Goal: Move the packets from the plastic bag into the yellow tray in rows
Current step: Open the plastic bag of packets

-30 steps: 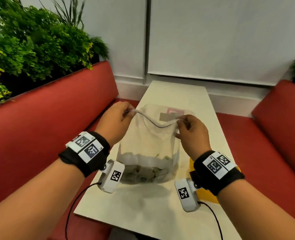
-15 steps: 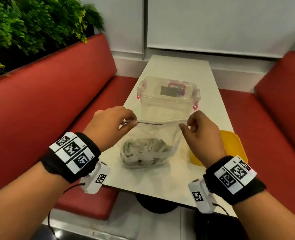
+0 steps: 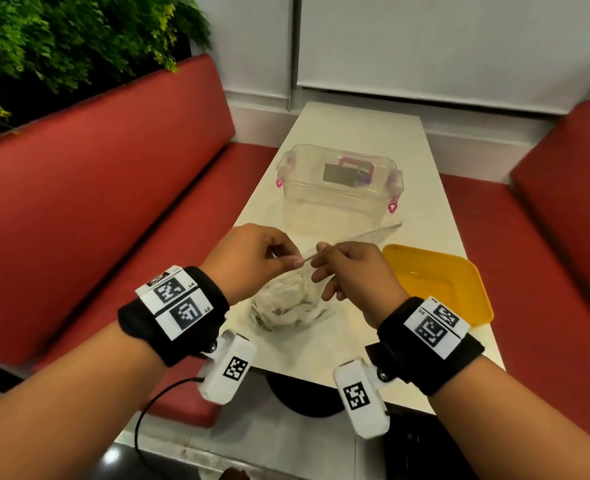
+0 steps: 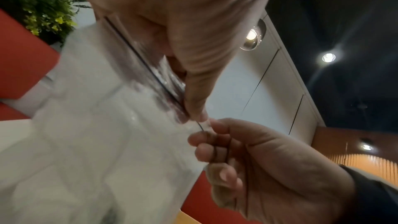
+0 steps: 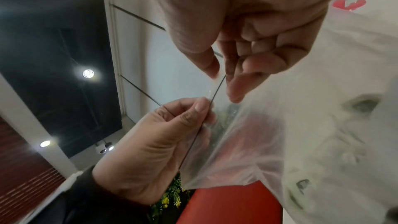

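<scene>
The head camera looks forward and down along the table (image 3: pixel 355 133) from beyond its near edge, taking in both forearms, the far wall and the red benches on either side. The left wrist camera sits close under the left hand (image 4: pixel 193 40) and tilts up toward ceiling lights. The right wrist camera looks up likewise from under the right hand (image 5: pixel 247 23). All three share the pinched top edge of the plastic bag (image 3: pixel 349 240).
</scene>
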`<state>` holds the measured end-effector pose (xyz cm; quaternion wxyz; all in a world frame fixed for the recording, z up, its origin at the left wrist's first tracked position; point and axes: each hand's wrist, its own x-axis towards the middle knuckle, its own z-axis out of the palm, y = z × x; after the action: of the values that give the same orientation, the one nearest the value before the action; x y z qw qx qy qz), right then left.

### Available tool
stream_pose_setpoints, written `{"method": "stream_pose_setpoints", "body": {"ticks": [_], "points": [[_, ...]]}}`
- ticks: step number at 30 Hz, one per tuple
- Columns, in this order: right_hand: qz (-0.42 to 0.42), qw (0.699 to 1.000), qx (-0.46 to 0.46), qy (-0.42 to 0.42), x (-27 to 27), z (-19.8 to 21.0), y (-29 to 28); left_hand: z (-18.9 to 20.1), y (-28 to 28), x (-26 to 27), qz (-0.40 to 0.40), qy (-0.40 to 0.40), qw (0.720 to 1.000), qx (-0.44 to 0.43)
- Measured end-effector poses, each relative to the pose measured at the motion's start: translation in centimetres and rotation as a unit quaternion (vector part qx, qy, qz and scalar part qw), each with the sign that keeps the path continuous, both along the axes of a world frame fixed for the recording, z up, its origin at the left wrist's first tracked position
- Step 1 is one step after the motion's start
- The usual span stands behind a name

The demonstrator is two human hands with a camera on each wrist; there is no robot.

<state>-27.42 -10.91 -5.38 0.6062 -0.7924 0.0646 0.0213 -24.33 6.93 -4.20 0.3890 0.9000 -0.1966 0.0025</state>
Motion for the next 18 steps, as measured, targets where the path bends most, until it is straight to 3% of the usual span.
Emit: {"method": "stream_pose_setpoints", "body": {"ticks": [7,18], "points": [[0.030,0.999,-0.005,-0.018,-0.3,-0.4,0.2,-0.1,-0.2,-0.9,-0.017,0.034,0.999,0.022],[0.094,0.994,-0.052,-0.025,-0.7,-1.1,-0.4,-0.7,-1.1,-1.2,-0.018,-0.004,0.996,0.083]]}}
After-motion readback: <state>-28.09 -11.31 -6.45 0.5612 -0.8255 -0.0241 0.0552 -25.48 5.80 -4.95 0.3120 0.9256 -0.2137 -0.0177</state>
